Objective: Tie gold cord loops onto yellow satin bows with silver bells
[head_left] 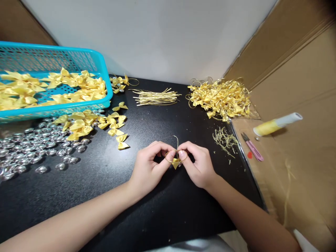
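Both hands meet over the middle of the black table, pinching one gold cord (177, 141) from either side. My left hand (152, 159) is closed, thumb against forefinger on the cord. My right hand (196, 161) is closed in the same way, its fingertips almost touching the left ones. The cord forms a loop around the fingertips, and a loose end curls up above them. Below the fingertips hangs a yellow ribbon bow (175, 163), with a bit of something silvery beside it. The fingers hide the spot where the cord crosses.
A turquoise basket (107, 84) of yellow bows stands at left. Near it lie silver beads (39, 150) and loose bows (78, 124). Cut gold cords (157, 97) and finished-looking looped bows (223, 98) lie behind. Cord scraps (225, 140), pink snips (252, 147) and a tube (278, 124) are right.
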